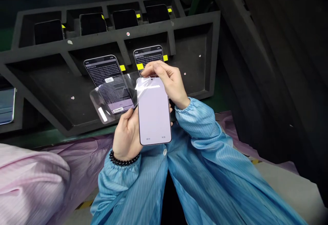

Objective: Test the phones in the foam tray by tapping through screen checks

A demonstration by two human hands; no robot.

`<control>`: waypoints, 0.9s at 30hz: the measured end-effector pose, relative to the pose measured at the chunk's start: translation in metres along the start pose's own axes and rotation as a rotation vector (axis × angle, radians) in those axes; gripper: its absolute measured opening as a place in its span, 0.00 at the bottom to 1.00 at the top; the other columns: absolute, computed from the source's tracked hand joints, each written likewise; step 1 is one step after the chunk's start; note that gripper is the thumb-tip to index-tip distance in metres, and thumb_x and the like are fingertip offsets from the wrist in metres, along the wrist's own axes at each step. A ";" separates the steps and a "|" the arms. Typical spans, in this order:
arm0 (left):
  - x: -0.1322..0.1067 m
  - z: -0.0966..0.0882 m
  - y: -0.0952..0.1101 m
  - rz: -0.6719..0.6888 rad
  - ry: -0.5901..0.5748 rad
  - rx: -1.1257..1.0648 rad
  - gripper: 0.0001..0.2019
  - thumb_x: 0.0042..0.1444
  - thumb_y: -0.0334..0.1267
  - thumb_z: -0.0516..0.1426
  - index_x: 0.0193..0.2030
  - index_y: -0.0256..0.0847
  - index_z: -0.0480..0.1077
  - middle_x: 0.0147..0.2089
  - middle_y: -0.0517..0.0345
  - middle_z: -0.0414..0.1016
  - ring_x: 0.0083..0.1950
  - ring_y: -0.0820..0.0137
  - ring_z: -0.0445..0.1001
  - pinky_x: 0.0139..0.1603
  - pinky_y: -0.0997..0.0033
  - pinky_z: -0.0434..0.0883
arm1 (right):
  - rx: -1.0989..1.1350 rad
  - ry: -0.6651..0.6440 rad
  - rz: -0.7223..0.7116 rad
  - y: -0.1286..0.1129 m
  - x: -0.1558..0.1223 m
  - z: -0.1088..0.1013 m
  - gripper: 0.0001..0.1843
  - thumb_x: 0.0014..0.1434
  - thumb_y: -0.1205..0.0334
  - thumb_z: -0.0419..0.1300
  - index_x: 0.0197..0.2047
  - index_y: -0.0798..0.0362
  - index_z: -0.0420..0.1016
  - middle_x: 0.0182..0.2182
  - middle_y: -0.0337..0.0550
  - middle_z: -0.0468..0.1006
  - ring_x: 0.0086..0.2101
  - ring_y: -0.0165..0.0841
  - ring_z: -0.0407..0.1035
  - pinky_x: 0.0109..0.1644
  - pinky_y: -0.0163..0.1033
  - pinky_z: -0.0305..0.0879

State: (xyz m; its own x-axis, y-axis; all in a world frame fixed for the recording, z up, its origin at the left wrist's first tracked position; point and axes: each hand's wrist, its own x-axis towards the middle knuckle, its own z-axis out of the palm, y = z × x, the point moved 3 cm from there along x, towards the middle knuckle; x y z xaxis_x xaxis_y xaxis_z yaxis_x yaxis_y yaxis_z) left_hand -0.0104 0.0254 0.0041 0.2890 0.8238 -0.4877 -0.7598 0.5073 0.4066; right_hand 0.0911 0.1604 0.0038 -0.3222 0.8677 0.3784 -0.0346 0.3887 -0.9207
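Your left fingers [125,118] grip a white-lit, round-cornered glass phone [154,115]

Right fingers [148,69] curl by its top edge; grip unclear.

Screen of the handheld smartphone [154,115] glows pale, brightest area in an o/w dim pic. Hard white glare streaks the clear plastic film [115,97], light apparently from above. Black tray [192,59] sits in shadow; top & R edges of frame go near-black. Wide-angle distortion stretches the pink garment [33,177] at L edge; ctr. fairly sharp.
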 end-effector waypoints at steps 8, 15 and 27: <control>0.000 -0.003 -0.002 0.001 0.041 0.029 0.35 0.68 0.54 0.43 0.78 0.44 0.47 0.67 0.41 0.70 0.72 0.44 0.65 0.72 0.31 0.60 | 0.125 -0.053 -0.017 -0.010 0.000 -0.006 0.38 0.75 0.41 0.33 0.32 0.52 0.75 0.42 0.43 0.81 0.44 0.30 0.77 0.57 0.39 0.74; 0.002 -0.007 0.007 0.108 0.110 0.019 0.32 0.68 0.54 0.43 0.75 0.45 0.56 0.67 0.46 0.71 0.73 0.46 0.63 0.73 0.36 0.61 | -0.152 0.093 -0.212 -0.042 -0.052 -0.037 0.26 0.73 0.43 0.42 0.50 0.45 0.78 0.50 0.43 0.80 0.52 0.41 0.75 0.59 0.51 0.75; 0.007 -0.007 0.019 0.249 0.182 0.037 0.30 0.69 0.49 0.39 0.73 0.45 0.60 0.65 0.51 0.73 0.73 0.52 0.63 0.75 0.45 0.61 | -0.720 -0.207 -0.661 -0.049 -0.116 -0.004 0.27 0.76 0.50 0.41 0.52 0.46 0.82 0.56 0.44 0.80 0.57 0.33 0.68 0.78 0.54 0.45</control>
State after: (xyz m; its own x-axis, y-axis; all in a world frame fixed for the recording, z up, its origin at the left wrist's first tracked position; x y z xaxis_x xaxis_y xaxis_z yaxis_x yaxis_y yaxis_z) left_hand -0.0268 0.0385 0.0028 -0.0146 0.8667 -0.4986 -0.7713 0.3075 0.5572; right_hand 0.1338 0.0421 0.0052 -0.6065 0.3651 0.7063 0.2932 0.9284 -0.2282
